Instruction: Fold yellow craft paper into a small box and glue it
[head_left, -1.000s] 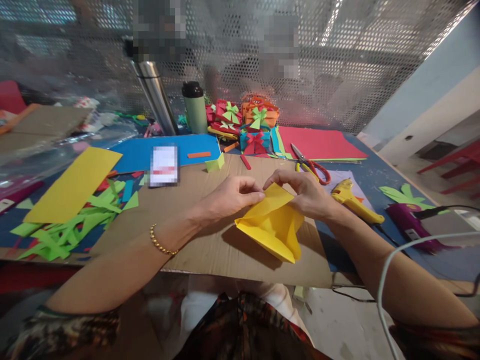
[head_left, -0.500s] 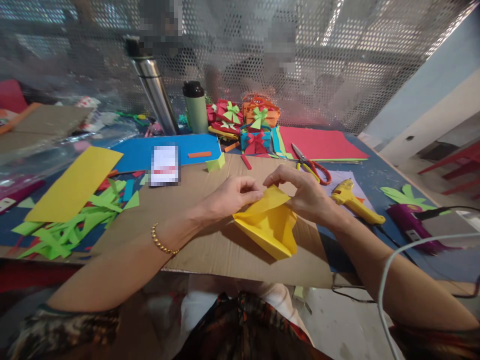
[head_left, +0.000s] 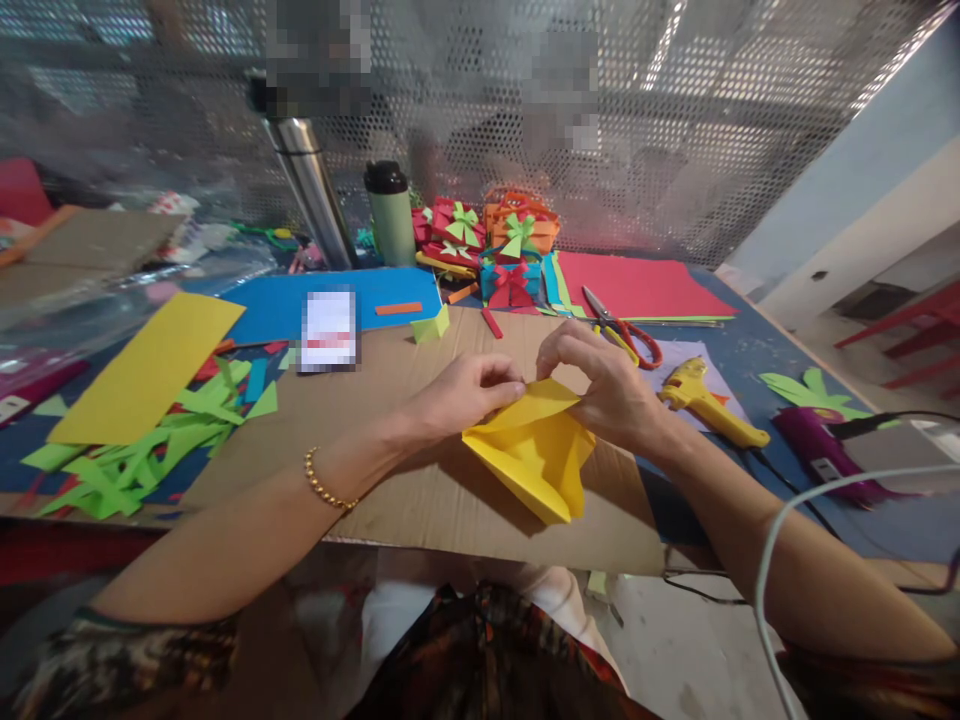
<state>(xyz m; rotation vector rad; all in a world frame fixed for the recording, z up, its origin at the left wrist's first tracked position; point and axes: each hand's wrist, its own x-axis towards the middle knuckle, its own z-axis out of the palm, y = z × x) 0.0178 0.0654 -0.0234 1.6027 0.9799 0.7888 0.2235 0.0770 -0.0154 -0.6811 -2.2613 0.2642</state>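
A folded yellow paper box (head_left: 532,450), its open side tilted toward me, is held just over a sheet of cardboard (head_left: 390,490). My left hand (head_left: 469,395) pinches its far left edge between thumb and fingers. On the opposite side, my right hand (head_left: 592,385) grips the upper right edge with curled fingers. A flap stands up between the two hands. Part of the paper is hidden behind the fingers. Right of my right hand lie red-handled scissors (head_left: 637,340) and a yellow glue gun (head_left: 712,405).
Green paper strips (head_left: 150,440) and a yellow sheet (head_left: 150,370) lie at left. Behind are a steel flask (head_left: 311,190), a green bottle (head_left: 391,215), small paper bags with bows (head_left: 510,280) and red sheets (head_left: 637,285). A pale cable (head_left: 772,560) hangs at right.
My right hand's fingers have shifted slightly along the edge of the yellow paper box. The box has tilted a little; my left hand stays nearly still.
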